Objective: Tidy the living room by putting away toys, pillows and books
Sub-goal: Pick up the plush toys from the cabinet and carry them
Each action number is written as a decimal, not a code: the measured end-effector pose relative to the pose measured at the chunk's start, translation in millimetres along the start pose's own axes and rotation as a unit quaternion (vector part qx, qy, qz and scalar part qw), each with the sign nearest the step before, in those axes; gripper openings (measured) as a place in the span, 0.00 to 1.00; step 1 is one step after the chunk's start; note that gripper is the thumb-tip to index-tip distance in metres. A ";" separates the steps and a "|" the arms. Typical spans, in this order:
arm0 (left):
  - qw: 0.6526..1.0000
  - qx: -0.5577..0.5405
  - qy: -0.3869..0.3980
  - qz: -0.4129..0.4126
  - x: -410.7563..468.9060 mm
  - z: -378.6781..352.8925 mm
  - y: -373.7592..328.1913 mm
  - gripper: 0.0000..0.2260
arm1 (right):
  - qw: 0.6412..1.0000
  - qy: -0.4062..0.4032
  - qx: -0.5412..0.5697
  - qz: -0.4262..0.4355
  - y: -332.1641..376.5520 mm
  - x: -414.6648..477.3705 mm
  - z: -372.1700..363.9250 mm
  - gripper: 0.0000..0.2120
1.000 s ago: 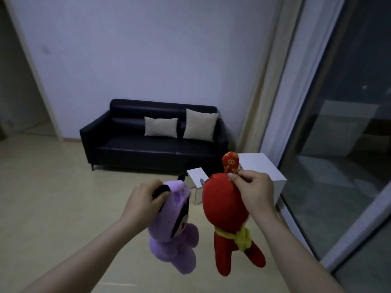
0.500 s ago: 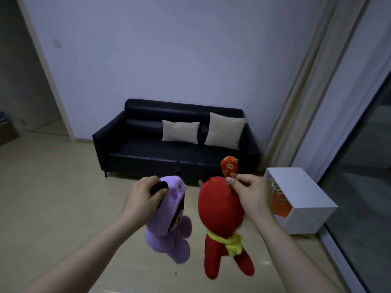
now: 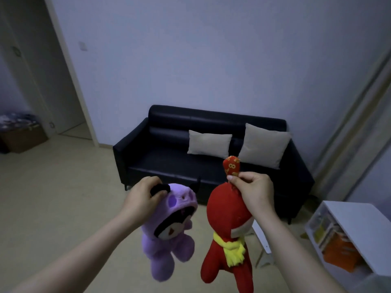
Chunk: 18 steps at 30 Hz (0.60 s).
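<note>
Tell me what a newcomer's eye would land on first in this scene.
First come the two toys dangling in the foreground. The left hand grips a purple plush toy by a black ear, and the right hand pinches a red plush toy with a yellow scarf by its topknot. Behind them a black sofa stands against the wall, with a small beige pillow and a larger beige pillow on its right half.

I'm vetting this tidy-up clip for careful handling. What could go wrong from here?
1. The right hand pinches the red doll only by its small topknot, with the whole body hanging below; it could slip or tear.
2. The left hand holds the purple doll by a black ear, a similarly thin hold.
3. Both hands are full, so neither could easily catch a dropped doll.
</note>
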<state>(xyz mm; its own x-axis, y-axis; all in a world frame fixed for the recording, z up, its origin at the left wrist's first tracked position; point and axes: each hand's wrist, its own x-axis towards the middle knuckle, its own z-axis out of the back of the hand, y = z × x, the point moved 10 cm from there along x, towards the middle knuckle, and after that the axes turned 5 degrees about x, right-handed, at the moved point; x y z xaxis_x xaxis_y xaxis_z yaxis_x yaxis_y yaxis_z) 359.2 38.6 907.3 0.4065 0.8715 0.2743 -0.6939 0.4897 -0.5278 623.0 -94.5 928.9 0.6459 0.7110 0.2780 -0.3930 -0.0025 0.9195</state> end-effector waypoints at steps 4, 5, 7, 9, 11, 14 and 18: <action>1.000 0.005 -0.009 0.007 70.6 7.0 43.9 0.07 | 1.000 0.023 -0.014 0.002 5.0 65.0 -61.0 0.07; 1.000 0.009 -0.013 0.009 94.1 8.4 59.8 0.08 | 0.999 0.028 -0.022 0.011 4.6 87.5 -84.0 0.08; 1.000 0.010 -0.015 0.017 133.5 6.8 89.5 0.08 | 0.999 0.029 -0.029 0.009 2.7 118.4 -119.3 0.09; 1.000 0.010 -0.014 0.016 168.2 6.5 110.7 0.07 | 0.999 0.033 -0.036 0.013 -0.6 147.0 -153.4 0.09; 1.000 0.011 -0.009 0.019 208.2 5.0 141.6 0.08 | 0.999 0.029 -0.040 0.011 -7.2 179.9 -191.8 0.09; 1.000 -0.010 -0.002 0.029 287.8 12.4 196.8 0.08 | 0.999 0.025 -0.049 -0.001 -12.2 238.1 -267.1 0.10; 1.000 -0.004 0.017 0.024 330.5 11.2 220.5 0.08 | 0.998 0.018 -0.055 -0.027 -13.1 263.4 -289.4 0.14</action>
<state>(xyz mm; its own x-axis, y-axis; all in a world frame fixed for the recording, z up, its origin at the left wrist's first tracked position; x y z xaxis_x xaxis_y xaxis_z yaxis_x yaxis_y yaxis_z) 333.9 434.9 890.6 0.3930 0.8925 0.2214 -0.7079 0.4473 -0.5467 608.9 296.3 909.7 0.6454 0.7324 0.2171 -0.4291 0.1124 0.8962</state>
